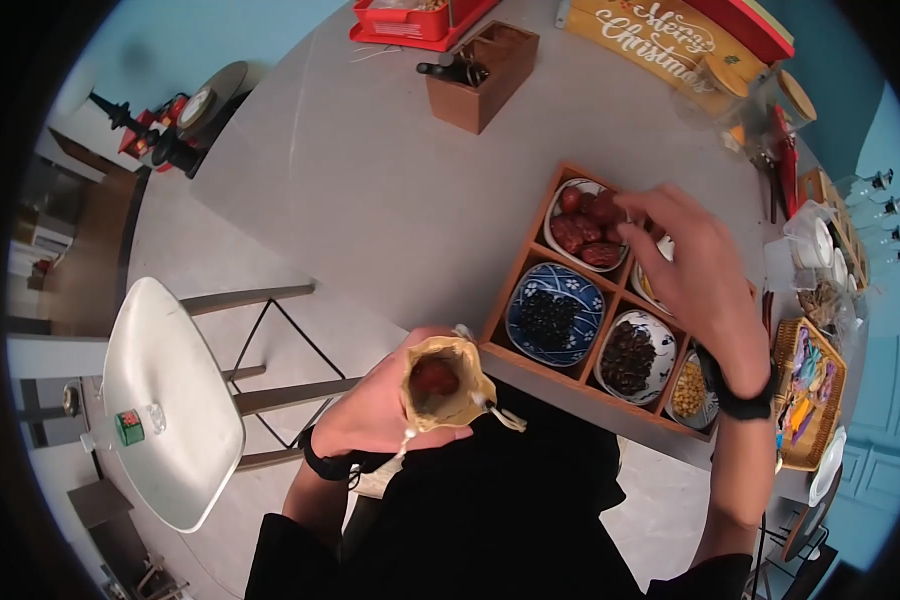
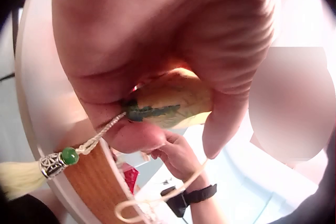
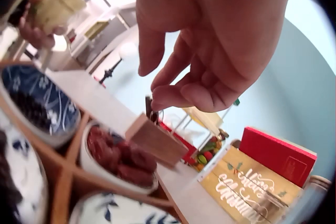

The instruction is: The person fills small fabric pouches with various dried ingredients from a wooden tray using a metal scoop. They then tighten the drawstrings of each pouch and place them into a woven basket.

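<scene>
Left hand (image 1: pixel 375 415) gripped a small yellow drawstring pouch (image 1: pixel 445 385) by its body, mouth held upward and open, just off the near edge of the table (image 1: pixel 370 180); a red date (image 1: pixel 435 377) showed inside. Right hand (image 1: pixel 695 270) hovered over the bowl of red dates (image 1: pixel 582 228) in the wooden compartment tray (image 1: pixel 518 262), fingers loosely curved and apart, holding nothing visible. The pouch appeared soft and light, likely to sag; best held round the neck below the cord (image 2: pixel 100 137). The dates looked wrinkled, firm and light; a fingertip pinch across one should suffice.
</scene>
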`<state>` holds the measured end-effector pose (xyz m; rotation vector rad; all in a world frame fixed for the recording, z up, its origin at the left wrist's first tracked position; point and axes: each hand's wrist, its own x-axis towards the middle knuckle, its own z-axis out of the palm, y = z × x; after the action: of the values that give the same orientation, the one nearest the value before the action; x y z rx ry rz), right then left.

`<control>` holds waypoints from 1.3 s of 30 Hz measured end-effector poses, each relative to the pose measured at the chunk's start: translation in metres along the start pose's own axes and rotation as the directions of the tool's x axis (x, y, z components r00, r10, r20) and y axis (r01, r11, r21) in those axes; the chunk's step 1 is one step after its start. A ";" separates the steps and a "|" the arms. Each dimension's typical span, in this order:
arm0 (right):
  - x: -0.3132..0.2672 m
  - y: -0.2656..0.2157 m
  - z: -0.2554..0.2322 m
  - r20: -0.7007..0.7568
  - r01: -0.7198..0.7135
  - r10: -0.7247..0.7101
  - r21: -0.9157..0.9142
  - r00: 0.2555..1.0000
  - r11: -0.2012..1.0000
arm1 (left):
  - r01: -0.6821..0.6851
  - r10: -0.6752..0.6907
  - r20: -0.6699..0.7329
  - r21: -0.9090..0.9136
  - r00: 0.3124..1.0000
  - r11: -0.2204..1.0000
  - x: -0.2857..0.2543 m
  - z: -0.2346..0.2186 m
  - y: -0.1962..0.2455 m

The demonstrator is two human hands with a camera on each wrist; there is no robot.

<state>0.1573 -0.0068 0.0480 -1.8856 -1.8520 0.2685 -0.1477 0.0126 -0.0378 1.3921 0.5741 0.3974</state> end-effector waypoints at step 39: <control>-0.057 -0.089 -0.021 0.342 0.316 -0.372 0.209 0.863 0.925 | -0.149 0.139 0.136 0.066 0.981 0.987 0.007 0.022 0.013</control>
<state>0.0848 -0.0696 0.0968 -1.4375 -2.3112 0.6618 -0.1280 0.0012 -0.0244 1.5265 0.3851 0.3995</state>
